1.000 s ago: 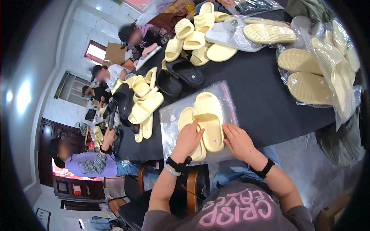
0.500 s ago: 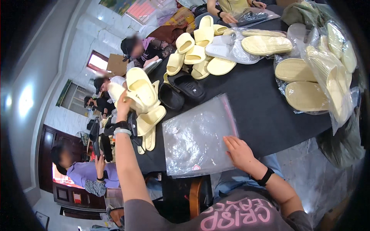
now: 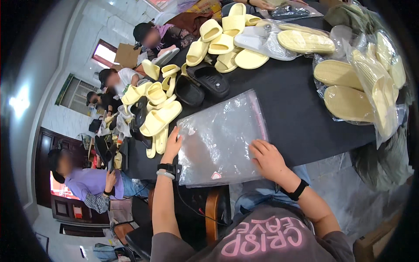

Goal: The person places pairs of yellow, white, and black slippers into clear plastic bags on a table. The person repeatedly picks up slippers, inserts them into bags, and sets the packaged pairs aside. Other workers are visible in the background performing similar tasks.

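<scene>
A stack of clear plastic bags [image 3: 220,139] lies on the black table in front of me, with a pinkish strip along its right edge. My left hand [image 3: 173,144] is at the stack's left edge, fingers stretched and nothing seen in them. Across the right edge of the bags rests my right hand [image 3: 268,160], fingers apart and flat. Beyond my left hand sit pale yellow slippers [image 3: 160,118], heaped loosely. A pair of black slippers [image 3: 211,79] stands just past the bags' far edge.
More yellow slippers [image 3: 223,43] are piled at the far side. On the right lie bagged yellow slippers [image 3: 348,103]. Several people sit along the table, one in a purple top [image 3: 89,185] on the left. A chair with a wooden armrest [image 3: 212,214] is below the table edge.
My left hand has come back from the yellow slippers to the left edge of the bags. My right hand stays on the bags. The view has shifted slightly.
</scene>
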Tool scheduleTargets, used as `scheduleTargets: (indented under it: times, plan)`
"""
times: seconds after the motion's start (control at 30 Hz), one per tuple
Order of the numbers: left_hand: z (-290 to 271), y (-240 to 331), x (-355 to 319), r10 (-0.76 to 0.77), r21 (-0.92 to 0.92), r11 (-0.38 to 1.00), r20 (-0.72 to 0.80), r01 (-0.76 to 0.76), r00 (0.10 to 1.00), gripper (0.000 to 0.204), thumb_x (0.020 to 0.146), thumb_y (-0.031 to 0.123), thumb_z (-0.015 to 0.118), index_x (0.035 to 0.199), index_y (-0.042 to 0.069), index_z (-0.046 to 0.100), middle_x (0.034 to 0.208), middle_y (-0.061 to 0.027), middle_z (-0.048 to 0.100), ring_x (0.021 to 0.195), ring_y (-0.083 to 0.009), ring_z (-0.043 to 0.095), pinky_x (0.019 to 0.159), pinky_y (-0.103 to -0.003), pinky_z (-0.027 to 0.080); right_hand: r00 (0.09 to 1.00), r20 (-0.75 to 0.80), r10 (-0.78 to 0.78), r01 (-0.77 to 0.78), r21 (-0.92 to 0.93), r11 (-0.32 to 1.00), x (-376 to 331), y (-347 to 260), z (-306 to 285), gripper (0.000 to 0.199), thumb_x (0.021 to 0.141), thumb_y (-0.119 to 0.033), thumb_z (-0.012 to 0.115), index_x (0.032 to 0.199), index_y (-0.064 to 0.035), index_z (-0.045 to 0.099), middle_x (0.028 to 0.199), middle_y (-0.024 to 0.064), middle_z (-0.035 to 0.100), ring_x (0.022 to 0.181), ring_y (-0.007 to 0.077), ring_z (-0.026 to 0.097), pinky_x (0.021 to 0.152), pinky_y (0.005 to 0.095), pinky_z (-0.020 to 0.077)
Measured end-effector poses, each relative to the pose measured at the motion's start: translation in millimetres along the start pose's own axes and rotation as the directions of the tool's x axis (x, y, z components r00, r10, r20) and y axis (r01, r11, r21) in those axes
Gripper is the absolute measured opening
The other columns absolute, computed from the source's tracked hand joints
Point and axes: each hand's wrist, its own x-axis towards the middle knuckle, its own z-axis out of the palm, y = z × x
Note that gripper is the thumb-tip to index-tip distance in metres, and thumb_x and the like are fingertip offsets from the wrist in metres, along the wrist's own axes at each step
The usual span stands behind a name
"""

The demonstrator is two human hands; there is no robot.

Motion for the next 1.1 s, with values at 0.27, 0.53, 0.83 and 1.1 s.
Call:
scheduleTargets:
  times: [0.27,0.53,0.83,1.1]
  plan:
    - [27.4,-17.9,6.9,-0.118,0.237,0.967,0.111,0.089,0.987,0.056,0.098,0.035,0.049,0.148,0.012,0.038,0.156,-0.0102,0.033,0.145,-0.0291,0.027,0.116,-0.054,0.019,1.000,-0.005,0.004,-0.004,0.012,1.000,0.0,-2.8,-1.1,0.044,0.083,-0.013,0.064,0.125,-0.0048,0.058,0.135,0.0109,0.054,0.129,0.0291,0.046,0.103,0.0431,0.0413]
    - [32.0,-1.8,1.9,-0.137,0.403,0.908,0.018,0.118,0.990,0.057,0.095,0.035,0.053,0.145,0.010,0.040,0.158,-0.0113,0.028,0.142,-0.0316,0.031,0.116,-0.053,0.021,1.000,0.012,-0.001,0.001,-0.003,1.000,2.3,-2.6,-4.1,0.043,0.082,-0.012,0.064,0.124,-0.0046,0.059,0.133,0.0116,0.055,0.128,0.0311,0.048,0.103,0.0444,0.0422]
    - [42.0,148.6,-88.7,0.060,0.106,0.992,0.104,-0.071,0.993,0.059,0.096,0.035,0.053,0.148,0.011,0.038,0.154,-0.0201,0.032,0.142,-0.0414,0.028,0.114,-0.059,0.017,1.000,0.012,-0.005,0.006,-0.038,0.999,4.7,0.8,0.1,0.044,0.082,-0.012,0.065,0.124,-0.0045,0.059,0.132,0.0136,0.056,0.127,0.0320,0.048,0.106,0.0434,0.0406]
    - [95.6,147.4,-100.5,0.014,0.328,0.945,-0.013,-0.009,1.000,0.065,0.092,0.040,0.057,0.148,0.013,0.040,0.156,-0.0191,0.029,0.145,-0.0423,0.021,0.115,-0.063,0.009,0.997,-0.007,-0.083,0.083,0.161,0.984,-2.6,9.7,-13.6,0.045,0.078,-0.006,0.066,0.122,-0.0032,0.058,0.130,0.0188,0.055,0.125,0.0369,0.049,0.104,0.0453,0.0425]
